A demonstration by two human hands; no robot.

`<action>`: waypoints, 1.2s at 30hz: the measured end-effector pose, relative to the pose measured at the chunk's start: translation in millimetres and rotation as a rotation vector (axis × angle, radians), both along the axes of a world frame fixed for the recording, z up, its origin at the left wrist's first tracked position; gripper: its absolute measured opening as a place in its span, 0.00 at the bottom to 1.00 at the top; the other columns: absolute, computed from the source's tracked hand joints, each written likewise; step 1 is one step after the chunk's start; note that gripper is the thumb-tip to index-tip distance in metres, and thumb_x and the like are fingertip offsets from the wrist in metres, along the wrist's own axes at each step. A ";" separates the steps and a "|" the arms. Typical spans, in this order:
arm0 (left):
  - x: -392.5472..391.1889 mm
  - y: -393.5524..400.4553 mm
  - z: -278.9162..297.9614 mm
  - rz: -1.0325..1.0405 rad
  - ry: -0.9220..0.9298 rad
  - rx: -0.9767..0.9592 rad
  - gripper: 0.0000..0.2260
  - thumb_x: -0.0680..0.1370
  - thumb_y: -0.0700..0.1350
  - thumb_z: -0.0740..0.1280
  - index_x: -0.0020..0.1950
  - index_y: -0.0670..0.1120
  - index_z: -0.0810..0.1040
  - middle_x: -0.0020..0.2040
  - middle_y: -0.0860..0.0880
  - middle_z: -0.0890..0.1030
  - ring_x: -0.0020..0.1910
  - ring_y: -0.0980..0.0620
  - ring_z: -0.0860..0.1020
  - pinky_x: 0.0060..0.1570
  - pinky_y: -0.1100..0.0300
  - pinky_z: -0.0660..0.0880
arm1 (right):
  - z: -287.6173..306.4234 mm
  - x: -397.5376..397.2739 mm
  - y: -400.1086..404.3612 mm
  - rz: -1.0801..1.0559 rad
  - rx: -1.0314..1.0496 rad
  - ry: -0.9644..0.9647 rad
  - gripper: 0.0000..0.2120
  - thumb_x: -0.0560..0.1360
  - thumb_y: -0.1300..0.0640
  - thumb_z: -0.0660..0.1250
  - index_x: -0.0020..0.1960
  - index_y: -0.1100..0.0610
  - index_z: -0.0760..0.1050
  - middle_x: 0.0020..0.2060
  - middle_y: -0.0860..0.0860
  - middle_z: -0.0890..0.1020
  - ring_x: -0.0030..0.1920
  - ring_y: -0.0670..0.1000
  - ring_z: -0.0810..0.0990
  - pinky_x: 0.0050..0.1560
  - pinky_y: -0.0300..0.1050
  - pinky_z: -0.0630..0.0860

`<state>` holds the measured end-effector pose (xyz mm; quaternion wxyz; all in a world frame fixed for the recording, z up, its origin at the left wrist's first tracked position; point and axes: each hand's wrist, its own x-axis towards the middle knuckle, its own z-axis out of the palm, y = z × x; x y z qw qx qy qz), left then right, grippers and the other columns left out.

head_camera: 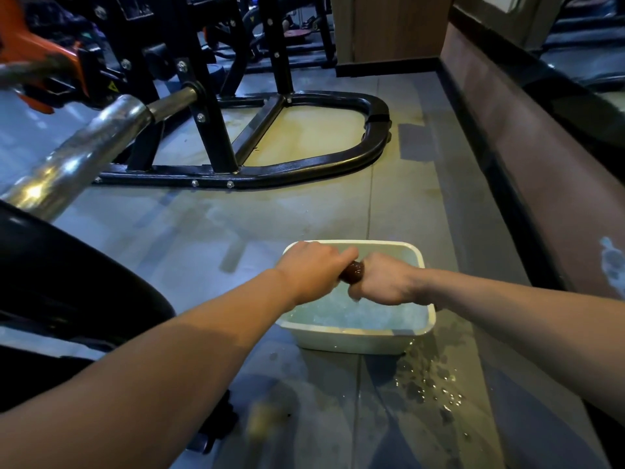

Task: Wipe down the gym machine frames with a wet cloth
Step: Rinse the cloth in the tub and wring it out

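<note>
A dark brown wet cloth (353,271) is twisted into a tight roll between my two fists, held over a white rectangular tub (355,338) of water on the floor. My left hand (313,267) grips its left end and my right hand (382,280) grips its right end. Only a short piece of cloth shows between the fists. Beyond the tub stands the black gym machine frame (304,169) with a curved floor base. A chrome bar (84,147) of the machine slants across the left of the view.
Water droplets (429,384) are splashed on the grey floor right of the tub. A dark rounded machine part (67,286) fills the lower left. A low wall with a black ledge (527,157) runs along the right. Orange machine parts (37,52) sit top left.
</note>
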<state>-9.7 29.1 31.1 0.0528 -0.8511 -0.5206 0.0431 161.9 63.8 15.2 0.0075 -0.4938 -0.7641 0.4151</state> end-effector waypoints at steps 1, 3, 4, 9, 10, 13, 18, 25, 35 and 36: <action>-1.7 1.1 1.0 -0.029 0.023 0.004 0.11 0.83 0.48 0.64 0.64 0.50 0.69 0.52 0.48 0.81 0.48 0.44 0.80 0.43 0.53 0.74 | 0.3 1.3 -0.9 -0.015 -0.094 0.034 0.07 0.72 0.59 0.73 0.39 0.60 0.77 0.30 0.52 0.73 0.29 0.50 0.69 0.29 0.44 0.65; 0.9 0.9 -2.7 -0.036 0.026 0.005 0.12 0.83 0.50 0.63 0.65 0.50 0.68 0.52 0.47 0.81 0.48 0.42 0.80 0.46 0.49 0.77 | 1.9 5.0 2.2 -0.005 -0.145 0.017 0.08 0.73 0.58 0.74 0.39 0.59 0.77 0.30 0.53 0.74 0.28 0.50 0.69 0.28 0.42 0.65; 4.6 -0.2 -5.2 -0.015 0.017 0.007 0.13 0.83 0.50 0.64 0.65 0.49 0.68 0.53 0.46 0.80 0.48 0.41 0.81 0.47 0.48 0.78 | 3.2 5.9 4.4 0.012 -0.125 -0.011 0.09 0.74 0.57 0.74 0.39 0.58 0.77 0.30 0.53 0.74 0.28 0.50 0.69 0.28 0.42 0.65; 12.8 0.7 -14.0 -0.055 0.017 0.109 0.18 0.83 0.55 0.64 0.69 0.53 0.63 0.56 0.47 0.75 0.46 0.43 0.80 0.38 0.51 0.73 | 2.3 12.0 12.8 0.051 -0.072 0.006 0.09 0.76 0.55 0.75 0.41 0.57 0.78 0.30 0.50 0.75 0.28 0.48 0.71 0.29 0.40 0.70; 11.3 2.1 -14.1 -0.078 0.022 0.124 0.18 0.83 0.55 0.63 0.70 0.53 0.63 0.57 0.47 0.75 0.47 0.44 0.80 0.38 0.51 0.74 | 1.7 12.5 13.9 0.059 -0.057 0.003 0.09 0.76 0.55 0.75 0.41 0.57 0.78 0.31 0.50 0.76 0.29 0.48 0.73 0.29 0.40 0.71; 7.7 7.5 -12.0 -0.013 -0.072 0.082 0.16 0.83 0.56 0.64 0.70 0.54 0.69 0.58 0.50 0.78 0.50 0.45 0.80 0.43 0.52 0.76 | -2.7 14.1 20.7 0.073 0.046 0.037 0.10 0.74 0.53 0.78 0.49 0.56 0.79 0.37 0.50 0.80 0.36 0.51 0.80 0.36 0.41 0.77; 4.6 24.1 1.4 0.661 -0.859 -0.563 0.13 0.80 0.55 0.71 0.58 0.49 0.78 0.40 0.49 0.80 0.30 0.52 0.75 0.27 0.61 0.71 | -11.3 50.9 34.4 0.238 0.815 -0.173 0.50 0.74 0.41 0.75 0.84 0.48 0.48 0.79 0.50 0.60 0.74 0.54 0.66 0.72 0.54 0.72; 6.4 7.6 26.0 0.634 -1.387 -1.426 0.19 0.78 0.54 0.69 0.60 0.41 0.74 0.39 0.47 0.76 0.24 0.58 0.67 0.19 0.71 0.63 | -9.5 46.4 30.1 0.410 1.249 -0.051 0.31 0.73 0.40 0.71 0.69 0.55 0.72 0.77 0.56 0.67 0.76 0.65 0.65 0.74 0.64 0.69; 6.4 -3.1 33.8 0.653 -1.087 -1.302 0.15 0.79 0.48 0.73 0.58 0.42 0.73 0.35 0.50 0.70 0.27 0.58 0.65 0.22 0.69 0.63 | 12.2 11.6 16.9 0.339 0.815 -0.140 0.05 0.78 0.53 0.69 0.52 0.53 0.78 0.40 0.49 0.81 0.39 0.53 0.80 0.39 0.50 0.78; 13.4 -3.7 30.2 0.658 -1.061 -1.207 0.13 0.79 0.44 0.73 0.58 0.42 0.72 0.34 0.49 0.70 0.28 0.57 0.65 0.22 0.68 0.64 | 16.2 10.2 17.8 0.307 0.788 -0.237 0.05 0.78 0.50 0.68 0.49 0.52 0.78 0.36 0.48 0.79 0.36 0.52 0.78 0.37 0.49 0.76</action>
